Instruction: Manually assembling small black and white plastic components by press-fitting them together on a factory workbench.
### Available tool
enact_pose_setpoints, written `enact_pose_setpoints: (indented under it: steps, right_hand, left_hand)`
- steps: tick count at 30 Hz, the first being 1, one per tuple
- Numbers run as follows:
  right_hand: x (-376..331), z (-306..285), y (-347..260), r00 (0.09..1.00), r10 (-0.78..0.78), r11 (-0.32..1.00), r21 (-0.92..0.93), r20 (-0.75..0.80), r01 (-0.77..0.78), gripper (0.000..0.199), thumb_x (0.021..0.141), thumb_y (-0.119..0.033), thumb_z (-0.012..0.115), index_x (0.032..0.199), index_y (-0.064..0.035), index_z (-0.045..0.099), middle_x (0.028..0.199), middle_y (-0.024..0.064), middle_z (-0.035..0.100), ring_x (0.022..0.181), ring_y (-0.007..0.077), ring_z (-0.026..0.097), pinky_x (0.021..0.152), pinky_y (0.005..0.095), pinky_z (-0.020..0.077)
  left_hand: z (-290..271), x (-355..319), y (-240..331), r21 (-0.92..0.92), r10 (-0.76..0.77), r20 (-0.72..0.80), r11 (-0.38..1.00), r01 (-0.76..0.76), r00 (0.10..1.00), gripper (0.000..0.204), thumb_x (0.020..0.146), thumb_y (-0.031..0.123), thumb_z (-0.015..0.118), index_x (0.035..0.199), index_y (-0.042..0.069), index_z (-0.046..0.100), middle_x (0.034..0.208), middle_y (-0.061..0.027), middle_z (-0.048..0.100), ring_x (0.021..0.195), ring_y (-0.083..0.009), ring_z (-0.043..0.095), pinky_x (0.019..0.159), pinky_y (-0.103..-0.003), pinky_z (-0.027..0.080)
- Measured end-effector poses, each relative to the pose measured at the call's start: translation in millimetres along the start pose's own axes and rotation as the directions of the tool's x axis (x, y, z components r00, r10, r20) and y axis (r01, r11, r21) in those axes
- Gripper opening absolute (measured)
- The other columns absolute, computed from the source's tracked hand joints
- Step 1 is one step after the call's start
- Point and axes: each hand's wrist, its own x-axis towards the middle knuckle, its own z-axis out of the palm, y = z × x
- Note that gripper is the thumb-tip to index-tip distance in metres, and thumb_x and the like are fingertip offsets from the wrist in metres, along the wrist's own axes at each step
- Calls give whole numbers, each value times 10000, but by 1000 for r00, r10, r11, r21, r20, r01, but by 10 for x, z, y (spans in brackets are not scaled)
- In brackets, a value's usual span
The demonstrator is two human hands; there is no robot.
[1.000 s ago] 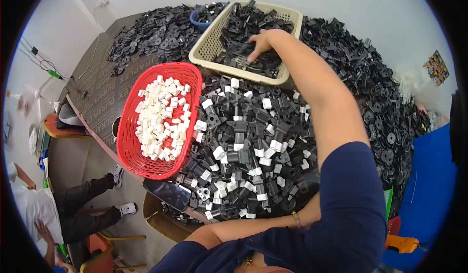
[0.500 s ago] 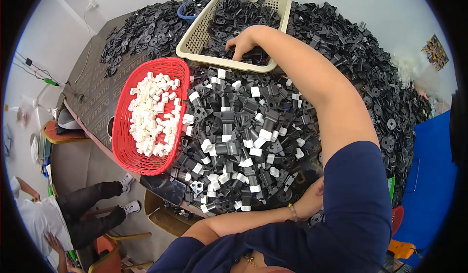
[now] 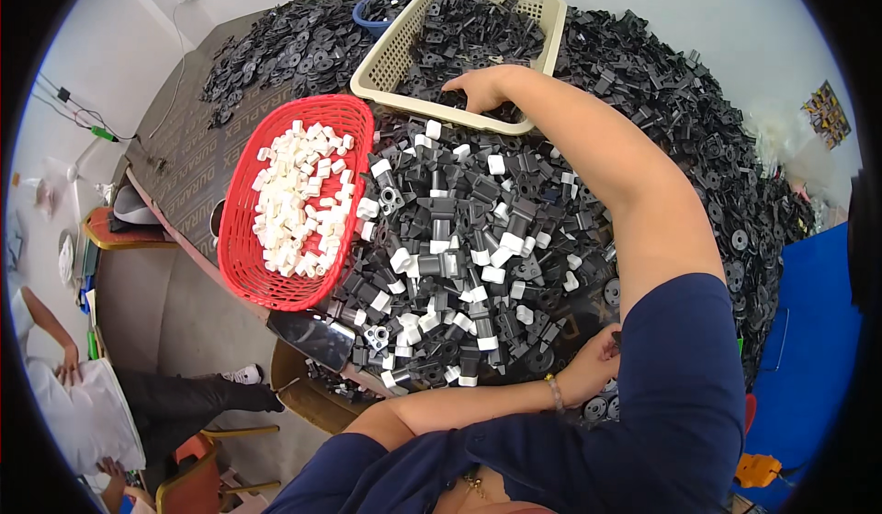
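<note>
My right hand (image 3: 474,88) reaches far forward into a beige plastic basket (image 3: 386,66) filled with black plastic parts. Its fingers curl down onto the parts just inside the basket's near rim; what they grip is hidden. My left hand (image 3: 595,369), a bead bracelet on its wrist, rests at the near edge of a heap of black parts with white caps (image 3: 459,248), tucked under my right arm. Its fingers are curled and partly hidden. Left of the heap, a red basket (image 3: 241,266) holds several small white caps (image 3: 299,197).
Loose black plastic parts (image 3: 698,137) are piled along the right and back of the dark table (image 3: 184,160). A blue bowl (image 3: 372,20) sits behind the beige basket. Another person sits at lower left beside a wooden stool (image 3: 308,399). Blue sheeting lies at right.
My right hand has stayed in the beige basket, shifting slightly along its near rim. The view has tilted, and my left hand now shows more plainly at the heap's near edge.
</note>
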Motion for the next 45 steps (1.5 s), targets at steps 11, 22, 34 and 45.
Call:
enact_pose_setpoints:
  steps: [11,22,34,45]
  right_hand:
    - [-231,-112,181,947,64,878,469,-314,96,825,606,-137,794,1389,-93,539,1134,144,649,970,247,635,853,374,531]
    - [-2275,67,198,660,456,299,801,-597,518,700,789,26,709,1425,-23,422,954,131,652,779,217,648,668,378,567]
    - [-4446,2713,96,369,736,664,502,-567,-554,729,661,-194,762,1352,-248,534,1275,276,473,1231,477,442,1061,462,402]
    - [-4667,2862,92,362,695,718,576,-621,-391,457,916,-388,642,1356,-279,585,1519,265,362,1411,428,328,1142,490,302]
  left_hand:
    - [12,-8,20,42,17,-20,999,-16,1000,276,966,44,600,1229,46,514,1082,-3,629,964,-62,593,848,-238,489]
    - [-82,96,-137,46,-19,-140,999,25,990,188,924,145,685,1078,65,612,858,-14,654,739,-91,607,655,-234,483]
    - [-2,121,-37,-149,-25,-107,989,9,994,140,928,103,685,1027,31,617,951,-70,681,873,-194,693,726,-304,578]
    - [-178,182,54,-77,-44,-110,996,35,993,125,934,168,678,942,126,560,901,-39,665,816,-204,657,694,-305,499]
